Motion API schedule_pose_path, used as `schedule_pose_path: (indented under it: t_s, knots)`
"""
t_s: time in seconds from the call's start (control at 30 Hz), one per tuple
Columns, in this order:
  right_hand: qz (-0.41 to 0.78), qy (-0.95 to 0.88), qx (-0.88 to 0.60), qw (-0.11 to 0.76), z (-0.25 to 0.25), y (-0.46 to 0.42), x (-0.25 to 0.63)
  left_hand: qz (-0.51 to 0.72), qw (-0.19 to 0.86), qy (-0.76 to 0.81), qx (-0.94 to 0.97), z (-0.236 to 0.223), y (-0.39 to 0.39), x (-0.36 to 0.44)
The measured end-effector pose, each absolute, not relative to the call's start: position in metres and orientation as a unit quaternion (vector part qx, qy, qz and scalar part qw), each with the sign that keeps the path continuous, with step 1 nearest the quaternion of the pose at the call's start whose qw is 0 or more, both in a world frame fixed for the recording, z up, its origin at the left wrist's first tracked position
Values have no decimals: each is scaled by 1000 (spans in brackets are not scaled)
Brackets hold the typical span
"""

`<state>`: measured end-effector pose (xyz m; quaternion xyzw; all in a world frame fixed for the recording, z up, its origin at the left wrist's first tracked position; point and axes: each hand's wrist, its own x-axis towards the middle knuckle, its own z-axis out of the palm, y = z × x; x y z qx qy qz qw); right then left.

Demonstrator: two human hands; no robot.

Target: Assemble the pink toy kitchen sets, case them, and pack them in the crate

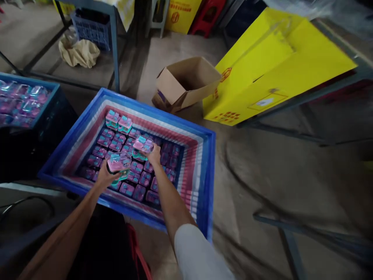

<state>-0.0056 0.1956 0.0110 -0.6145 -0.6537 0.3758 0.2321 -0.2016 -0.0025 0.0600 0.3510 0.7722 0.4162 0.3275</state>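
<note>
My left hand (pixel 105 175) is closed around a small pink and teal plastic case (pixel 119 161) with a clear top, tilted over the near left part of the blue crate (pixel 157 105). In my right hand (pixel 154 155) is a similar pink and teal case (pixel 143 143), held over the crate's middle. Beneath both hands, rows of the same small cases (pixel 127 189) cover the crate's bottom. Two more cases (pixel 124 123) stand higher than the others at the far left corner. Striped red and white sheeting (pixel 190 171) lines the crate walls.
An open cardboard box (pixel 201 93) stands on the floor behind the crate. Large yellow boxes (pixel 271 77) lean at the right by a metal-framed table. Another blue crate (pixel 46 83) at the left holds more cases. A red stool (pixel 136 249) is close to my legs.
</note>
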Motion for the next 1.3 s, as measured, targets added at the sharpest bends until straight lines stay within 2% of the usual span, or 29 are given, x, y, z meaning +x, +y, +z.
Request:
schedule_pose_path:
  t_s: [0.3,0.6,0.73,0.87,0.93,1.0,1.07,1.3]
  knots:
    - [345,-644,-657,186,-106,312,-87,344,371,801,319,-28,86,-233]
    - [332,-639,-639,270,-186,363,-81,270,379,804,370,-77,92,-279]
    - [381,-643,-600,285,-196,378,-84,278,349,805,389,-92,112,-281]
    - [403,-609,-606,315,-185,358,-75,299,356,777,424,-99,144,-269]
    - [481,-611,-550,305,-173,330,-61,309,368,763,433,-100,158,-259]
    - [603,-618,-437,251,-161,299,-43,318,375,753,436,-100,168,-248]
    - [670,-617,-358,205,-151,274,-24,330,389,737,443,-102,177,-234]
    - [624,-616,-425,225,-152,280,30,366,439,625,532,-121,217,-178]
